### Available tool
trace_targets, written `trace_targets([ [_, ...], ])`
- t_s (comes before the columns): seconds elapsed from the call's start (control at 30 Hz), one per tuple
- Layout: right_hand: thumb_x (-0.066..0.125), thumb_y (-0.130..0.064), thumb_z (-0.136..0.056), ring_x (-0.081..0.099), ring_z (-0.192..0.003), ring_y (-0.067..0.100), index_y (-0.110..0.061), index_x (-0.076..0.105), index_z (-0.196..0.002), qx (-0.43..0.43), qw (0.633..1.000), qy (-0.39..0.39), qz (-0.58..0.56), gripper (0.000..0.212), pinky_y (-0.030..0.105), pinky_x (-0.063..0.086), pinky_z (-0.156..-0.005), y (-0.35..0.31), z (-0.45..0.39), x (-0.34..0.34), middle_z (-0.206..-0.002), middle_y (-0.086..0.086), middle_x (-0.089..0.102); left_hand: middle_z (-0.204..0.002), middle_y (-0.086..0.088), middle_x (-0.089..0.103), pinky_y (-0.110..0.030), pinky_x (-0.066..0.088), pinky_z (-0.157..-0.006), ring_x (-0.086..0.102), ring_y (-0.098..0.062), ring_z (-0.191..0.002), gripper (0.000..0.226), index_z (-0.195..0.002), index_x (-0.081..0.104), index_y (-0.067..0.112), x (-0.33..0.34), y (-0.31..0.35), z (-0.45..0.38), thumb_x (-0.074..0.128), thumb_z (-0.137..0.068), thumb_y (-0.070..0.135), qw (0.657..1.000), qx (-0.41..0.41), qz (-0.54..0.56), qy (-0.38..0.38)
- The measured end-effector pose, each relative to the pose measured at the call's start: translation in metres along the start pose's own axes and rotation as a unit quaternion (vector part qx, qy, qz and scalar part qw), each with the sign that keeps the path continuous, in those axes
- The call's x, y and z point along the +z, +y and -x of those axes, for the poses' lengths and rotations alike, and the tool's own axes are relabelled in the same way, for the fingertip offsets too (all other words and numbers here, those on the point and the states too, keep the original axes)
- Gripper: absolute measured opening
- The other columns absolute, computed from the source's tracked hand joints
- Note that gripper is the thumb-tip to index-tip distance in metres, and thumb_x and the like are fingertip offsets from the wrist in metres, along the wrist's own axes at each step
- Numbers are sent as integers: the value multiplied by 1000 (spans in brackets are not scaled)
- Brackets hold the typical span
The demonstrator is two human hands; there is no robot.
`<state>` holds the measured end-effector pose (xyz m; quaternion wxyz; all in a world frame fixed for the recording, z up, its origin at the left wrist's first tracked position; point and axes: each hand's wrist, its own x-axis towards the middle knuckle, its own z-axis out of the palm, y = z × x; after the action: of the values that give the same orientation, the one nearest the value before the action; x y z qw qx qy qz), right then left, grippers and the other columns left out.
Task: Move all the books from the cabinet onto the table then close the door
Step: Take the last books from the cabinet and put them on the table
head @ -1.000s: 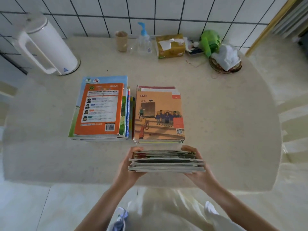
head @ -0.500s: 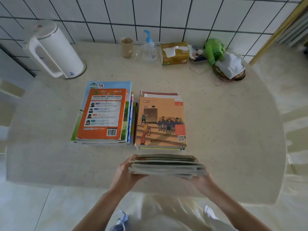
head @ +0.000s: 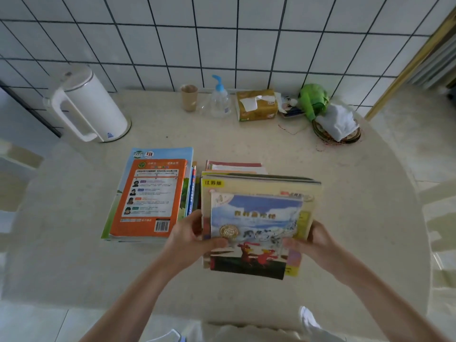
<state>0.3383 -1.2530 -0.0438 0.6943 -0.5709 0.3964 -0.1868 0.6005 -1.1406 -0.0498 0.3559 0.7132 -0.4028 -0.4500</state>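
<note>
Thin stack of paperback picture books (head: 256,228), top cover a blue-and-white snowy scene with a gold round seal, held tilted toward the camera over the near middle of the speckled beige round tabletop (head: 345,193). Left hand (head: 190,233) grips the stack's left edge, thumb on the cover, other fingers curled behind. Right hand (head: 311,240) grips the right edge, thumb on the cover, fingers wrapped behind. Just beyond the held stack, partly hidden by it, a pile of books with red-and-white edges (head: 234,166) lies flat. Just left of the held stack lies a second flat pile topped by an orange book with a barcode (head: 150,196). Far left of the stack: white electric kettle with handle (head: 91,104). Beyond the stack by the white tiled wall (head: 222,45): brown paper cup (head: 189,97), clear pump bottle with blue nozzle (head: 220,99), yellow tissue pack (head: 256,104), green crumpled bag (head: 313,99), white cloth on a woven round tray (head: 338,124).
</note>
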Motion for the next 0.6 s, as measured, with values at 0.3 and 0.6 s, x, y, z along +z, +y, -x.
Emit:
trace_targets([
  [0.3,65,-24,-87,73,-88,23,-9,56,-113,134,983,81,-91,32,38,59,-74,-11,-71,4,-96,7,75,-104,5,65,-29,56,-68,67,-10,-88,42,-115,49,19,11,25,-48,71,-84,38,977,-177,94,78],
  [0.6,61,-20,-92,73,-83,26,-5,57,-110,246,959,108,-94,24,36,58,-67,3,-110,19,-93,11,75,-119,0,63,-30,51,-83,62,-16,-105,56,-138,43,13,11,15,-78,67,-90,25,971,-211,4,109],
])
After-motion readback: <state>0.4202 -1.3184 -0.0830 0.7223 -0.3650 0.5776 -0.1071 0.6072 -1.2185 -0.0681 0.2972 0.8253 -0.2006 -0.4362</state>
